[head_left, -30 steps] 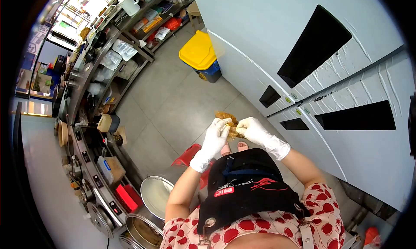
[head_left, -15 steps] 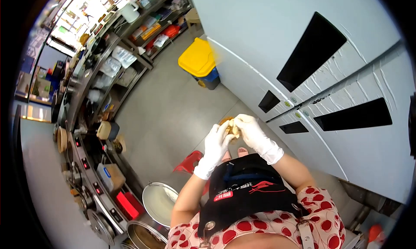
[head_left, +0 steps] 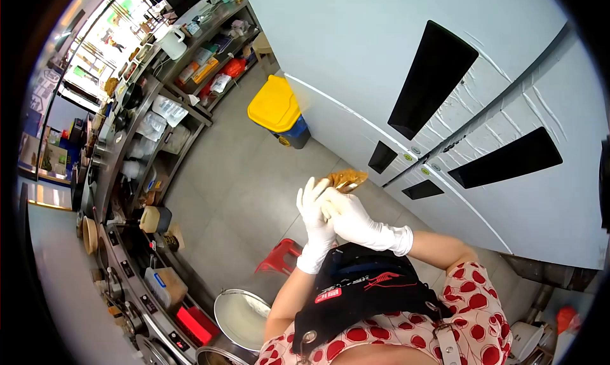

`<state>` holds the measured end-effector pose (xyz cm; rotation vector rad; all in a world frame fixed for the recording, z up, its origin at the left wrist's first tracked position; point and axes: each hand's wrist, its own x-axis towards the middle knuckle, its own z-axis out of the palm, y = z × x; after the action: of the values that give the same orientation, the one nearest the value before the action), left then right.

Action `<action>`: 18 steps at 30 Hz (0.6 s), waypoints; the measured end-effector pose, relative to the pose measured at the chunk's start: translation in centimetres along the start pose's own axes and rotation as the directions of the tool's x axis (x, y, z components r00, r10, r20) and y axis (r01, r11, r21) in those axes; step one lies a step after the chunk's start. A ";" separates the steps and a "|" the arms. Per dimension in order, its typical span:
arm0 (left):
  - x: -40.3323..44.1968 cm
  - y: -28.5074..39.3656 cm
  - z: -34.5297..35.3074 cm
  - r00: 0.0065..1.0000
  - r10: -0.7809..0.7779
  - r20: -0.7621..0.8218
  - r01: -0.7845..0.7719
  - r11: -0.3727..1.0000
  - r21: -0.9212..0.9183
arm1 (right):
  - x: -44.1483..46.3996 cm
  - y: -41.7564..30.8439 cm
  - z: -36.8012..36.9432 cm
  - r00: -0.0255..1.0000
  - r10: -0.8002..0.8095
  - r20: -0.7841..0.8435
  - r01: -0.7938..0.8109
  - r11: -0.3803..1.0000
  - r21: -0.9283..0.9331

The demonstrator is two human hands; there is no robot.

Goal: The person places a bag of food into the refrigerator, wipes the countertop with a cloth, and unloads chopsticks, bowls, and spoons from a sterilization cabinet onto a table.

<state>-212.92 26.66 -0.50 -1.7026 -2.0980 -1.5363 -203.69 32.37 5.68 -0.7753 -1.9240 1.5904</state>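
My left hand (head_left: 314,207) and my right hand (head_left: 354,220), both in white gloves, meet in front of the black apron (head_left: 372,276). A glossy golden-brown piece of food (head_left: 347,180) sticks out beyond the fingers, toward the refrigerator. Its exact kind cannot be made out. The right hand's fingers are closed around its near end and hide that part. Those of the left hand are bent and pressed against the right hand's fingers at the same end.
A large grey refrigerator (head_left: 343,66) with black handles stands on the right. A yellow-lidded bin (head_left: 274,104) sits beside it. Near my left arm are a red stool (head_left: 278,257) and a large white-filled pot (head_left: 241,317). Metal shelves and a counter (head_left: 136,282) line the left.
The right hand has turned over and moved in against the left hand. The brown piece now points out to the right, showing more of itself. The camera view has shifted slightly.
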 end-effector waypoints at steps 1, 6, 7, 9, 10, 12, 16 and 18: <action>0.5 -0.2 0.0 0.999 0.043 0.029 -0.042 0.999 -0.015 | 0.1 -0.4 0.0 1.000 -0.017 -0.007 0.017 1.000 0.017; 0.1 -1.5 0.6 0.995 0.061 0.083 -0.074 0.985 0.154 | -0.4 0.3 0.5 0.969 -0.231 0.084 0.245 0.880 -0.408; -0.1 -1.4 0.8 0.997 0.065 0.038 -0.070 0.989 0.132 | -0.4 0.0 0.5 0.969 -0.218 0.120 0.248 0.808 -0.535; -0.8 -1.2 1.5 0.997 0.060 -0.046 -0.056 0.995 0.088 | -0.8 -0.1 0.0 0.963 -0.153 0.222 0.253 0.796 -0.550; -0.7 -0.9 1.8 0.993 0.065 -0.099 -0.054 0.993 0.104 | -1.0 -0.3 -0.3 0.958 -0.043 0.283 0.185 0.849 -0.496; -0.6 -1.1 2.5 0.995 0.018 -0.096 0.000 0.982 0.189 | -0.4 1.8 1.9 0.965 -0.117 0.235 0.262 0.515 -0.816; -1.2 -2.7 4.0 0.999 -0.019 -0.026 0.023 0.984 0.178 | 0.2 2.5 1.7 0.960 -0.071 0.271 0.270 0.491 -0.828; -2.4 -4.4 5.3 0.996 -0.095 0.000 0.093 0.985 0.145 | 0.0 2.9 0.8 0.943 -0.198 0.267 0.331 0.627 -0.705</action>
<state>-212.56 28.96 -7.37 -1.5852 -2.2625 -1.3625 -203.96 32.23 2.67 -0.6053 -2.7071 0.6458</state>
